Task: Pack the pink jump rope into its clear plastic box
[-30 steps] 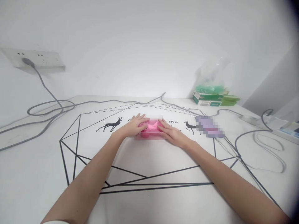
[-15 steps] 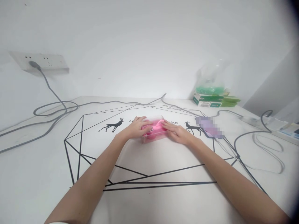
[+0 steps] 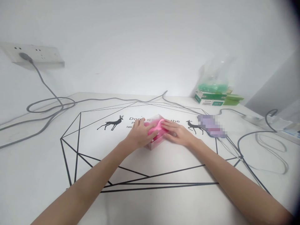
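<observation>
A small clear plastic box [image 3: 153,144] with bright pink contents stands on the white mat in front of me, one corner turned toward me. My left hand [image 3: 138,132] holds its left side, the thumb reaching across the pink part. On the opposite side, my right hand [image 3: 175,132] grips the box with its fingers over the top right edge. What the pink contents are I cannot make out, since fingers and glare cover part of them.
A purple phone-like object [image 3: 212,125], partly pixelated, lies right of my right hand. Green and white boxes [image 3: 211,97] and a clear bag with green contents [image 3: 213,82] stand at the back right. Grey cables [image 3: 112,98] run along the wall from a socket [image 3: 37,54].
The box has been turned between my hands, from its long side facing me to a corner facing me. My left hand has come slightly nearer. The view has shifted a little.
</observation>
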